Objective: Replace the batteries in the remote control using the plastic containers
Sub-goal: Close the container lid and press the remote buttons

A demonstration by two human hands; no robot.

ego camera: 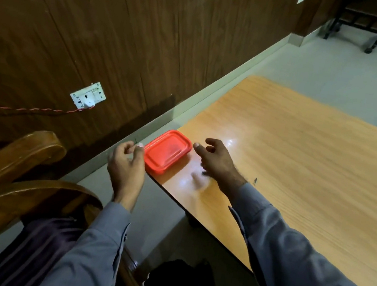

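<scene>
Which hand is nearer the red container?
Left. The left hand hovers right at the red container, at its near-left edge, thumb almost touching; the right hand is beside its right end with a visible gap.

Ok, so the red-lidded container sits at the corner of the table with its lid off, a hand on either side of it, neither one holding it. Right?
Not quite. The head view shows the red lid on the container, closed, not off. The rest stands: it sits at the corner of the table, the left hand and right hand on either side, neither holding it.

Head-worn camera looks steeply down, close over the table (pixel 304 148) corner.
</scene>
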